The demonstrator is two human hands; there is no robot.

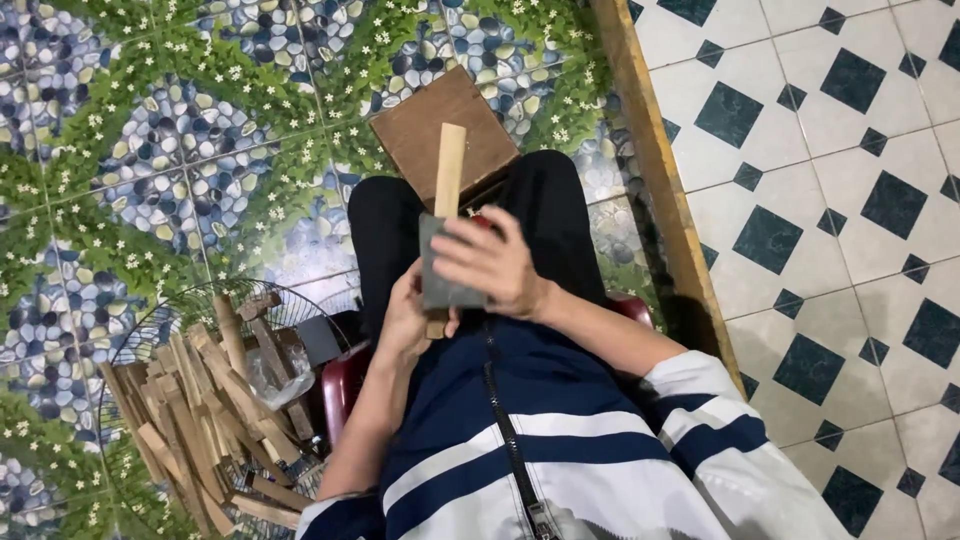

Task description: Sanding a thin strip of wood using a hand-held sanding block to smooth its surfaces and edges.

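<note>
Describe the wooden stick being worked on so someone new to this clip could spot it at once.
Start at the seated person's dark trousers. Above the lap, both hands hold one pale flat stick wrapped in a grey sheet. Unlike the sticks piled in the wire basket, it stands alone, upright.

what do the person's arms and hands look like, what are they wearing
Both hands are bare, with no gloves: the left hand and the right hand. No rings or watch can be made out. The forearms are uncovered; the sleeves are pushed up near the elbows. The jacket is dark navy with broad white stripes and a front zip.
</note>
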